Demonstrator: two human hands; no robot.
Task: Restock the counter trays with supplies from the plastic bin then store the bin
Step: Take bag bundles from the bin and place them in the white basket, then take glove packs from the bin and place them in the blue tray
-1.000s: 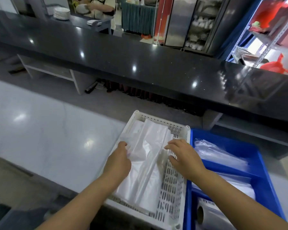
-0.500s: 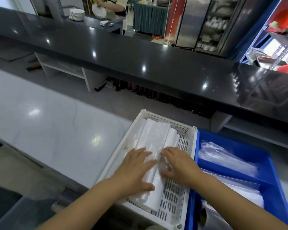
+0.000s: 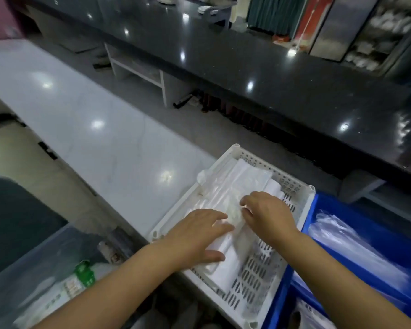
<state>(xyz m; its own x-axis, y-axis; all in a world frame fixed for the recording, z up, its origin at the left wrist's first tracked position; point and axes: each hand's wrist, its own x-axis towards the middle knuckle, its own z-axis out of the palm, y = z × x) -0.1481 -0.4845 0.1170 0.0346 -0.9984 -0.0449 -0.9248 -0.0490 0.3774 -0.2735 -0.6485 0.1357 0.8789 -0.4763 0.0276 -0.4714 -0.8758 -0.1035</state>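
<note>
A white perforated tray (image 3: 292,231) sits on the pale counter and holds a stack of clear and white plastic bags (image 3: 244,184). My left hand (image 3: 197,236) lies flat on the near part of the stack, fingers spread, pressing it down. My right hand (image 3: 266,213) rests on the bags just to the right, fingertips pinching a fold at the stack's middle. To the right stands a blue tray (image 3: 375,236) with more clear plastic packs (image 3: 351,243). A clear plastic bin (image 3: 33,276) with packaged supplies sits low at the left.
The white marble counter (image 3: 86,124) stretches to the left. Beyond it runs a dark glossy counter (image 3: 259,74) with a white shelf unit (image 3: 140,70) under it. Shelving with dishes stands at the far right.
My left hand has slid from the tray's left edge onto the bag stack and flattened. My right hand has closed in toward the stack's middle. The view has tilted left, revealing the clear bin.
</note>
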